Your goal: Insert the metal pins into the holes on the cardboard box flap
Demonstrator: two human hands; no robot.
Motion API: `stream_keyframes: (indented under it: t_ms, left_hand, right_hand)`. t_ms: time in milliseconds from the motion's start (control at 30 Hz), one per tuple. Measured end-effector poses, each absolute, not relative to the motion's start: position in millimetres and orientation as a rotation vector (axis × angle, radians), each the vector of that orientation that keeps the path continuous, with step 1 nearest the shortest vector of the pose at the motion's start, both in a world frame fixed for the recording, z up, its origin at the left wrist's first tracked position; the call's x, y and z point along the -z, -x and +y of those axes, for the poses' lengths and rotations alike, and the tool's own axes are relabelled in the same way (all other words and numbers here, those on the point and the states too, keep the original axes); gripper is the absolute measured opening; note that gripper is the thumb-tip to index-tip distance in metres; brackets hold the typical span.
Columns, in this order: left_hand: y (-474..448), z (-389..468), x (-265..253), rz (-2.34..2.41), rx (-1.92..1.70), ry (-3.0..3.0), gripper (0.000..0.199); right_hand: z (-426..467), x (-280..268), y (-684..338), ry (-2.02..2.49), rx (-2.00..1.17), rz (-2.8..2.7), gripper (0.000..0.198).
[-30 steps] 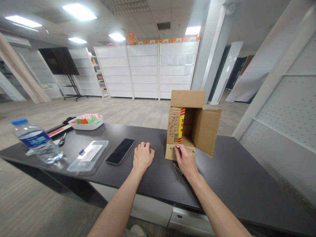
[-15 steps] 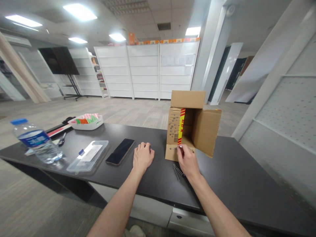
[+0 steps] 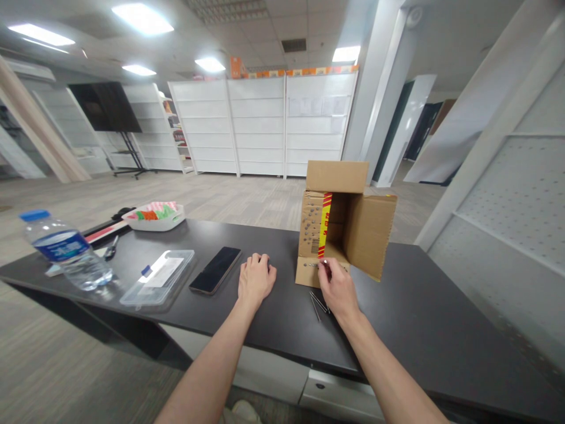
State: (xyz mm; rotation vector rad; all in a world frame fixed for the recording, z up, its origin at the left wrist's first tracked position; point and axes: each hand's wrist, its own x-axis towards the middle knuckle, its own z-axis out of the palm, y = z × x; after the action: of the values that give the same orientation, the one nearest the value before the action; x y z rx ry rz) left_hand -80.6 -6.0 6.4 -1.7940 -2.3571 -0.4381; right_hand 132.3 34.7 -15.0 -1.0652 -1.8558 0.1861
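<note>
Right hand, mine: pinching a small shiny piece at the front flap of the box. Left hand: curled on the counter, contents untellable. Metal rods: beside my right wrist. Step, seemingly: working piece at flap; calls for steady aim.

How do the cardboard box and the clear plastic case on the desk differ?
The cardboard box is opaque brown, while the plastic case is see-through.
The cardboard box stands tall; the plastic case lies flat.
The cardboard box gapes open with flaps spread, while the plastic case looks closed.
The right hand is at the cardboard box's lower flap; no hand is on the plastic case.
Both rest on the dark desk.
</note>
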Motion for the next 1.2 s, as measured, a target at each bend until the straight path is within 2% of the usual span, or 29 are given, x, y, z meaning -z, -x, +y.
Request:
stream_keyframes:
  t_ms: [1200]
  left_hand:
    - [79.9,-7.1,-9.0,-2.391,0.455,1.803,0.028]
  right_hand:
    - [38.1,18.1,-133.1,0.996,-0.267,-1.851,0.022]
